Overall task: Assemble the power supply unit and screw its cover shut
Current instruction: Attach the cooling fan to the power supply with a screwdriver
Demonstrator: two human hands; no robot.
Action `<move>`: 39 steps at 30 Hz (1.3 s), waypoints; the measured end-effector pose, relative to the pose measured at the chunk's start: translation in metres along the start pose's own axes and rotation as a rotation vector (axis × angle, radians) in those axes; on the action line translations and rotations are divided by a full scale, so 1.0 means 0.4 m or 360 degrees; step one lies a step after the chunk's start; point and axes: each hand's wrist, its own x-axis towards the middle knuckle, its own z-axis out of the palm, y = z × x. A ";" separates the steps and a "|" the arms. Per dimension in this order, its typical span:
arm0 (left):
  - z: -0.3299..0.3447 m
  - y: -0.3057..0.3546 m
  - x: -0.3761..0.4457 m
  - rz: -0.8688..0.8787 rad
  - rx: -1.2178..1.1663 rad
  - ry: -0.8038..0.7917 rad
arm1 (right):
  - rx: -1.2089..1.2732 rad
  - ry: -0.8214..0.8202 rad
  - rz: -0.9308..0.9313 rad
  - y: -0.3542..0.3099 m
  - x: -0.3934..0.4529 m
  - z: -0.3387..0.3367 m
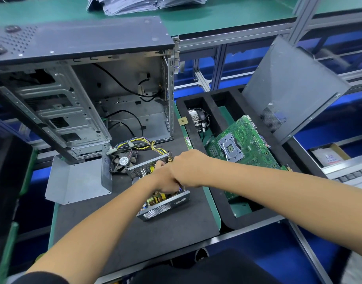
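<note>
The open power supply case (155,212), a perforated metal box, sits on the black mat (135,232) with its circuit board (155,198) showing. My left hand (163,181) reaches into the case, fingertips near the far perforated wall. My right hand (188,167) crosses over the left wrist, fingers curled down into the case and hidden. The black fan (122,161) lies just left of the case. A yellow and black cable bundle (143,145) runs behind both. The grey bent cover (77,181) lies further left.
An open computer tower (84,95) stands behind the mat. To the right, a black foam tray (223,206) holds a green motherboard (243,144) and a CPU cooler (198,117). A dark side panel (288,89) leans over the tray. Paper stacks (135,3) lie on the far bench.
</note>
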 end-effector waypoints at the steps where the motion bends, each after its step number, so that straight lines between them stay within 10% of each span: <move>1: 0.001 0.000 0.000 -0.0002 0.0020 0.0012 | 0.0069 -0.0031 0.0007 0.002 -0.002 0.002; 29: -0.018 0.001 -0.020 -0.0019 -0.0147 -0.0046 | 0.0045 0.0004 -0.0101 0.017 0.011 0.008; 39: -0.045 0.012 -0.044 -0.0042 -0.0529 0.0013 | 0.0700 0.0065 0.0066 0.040 0.036 0.019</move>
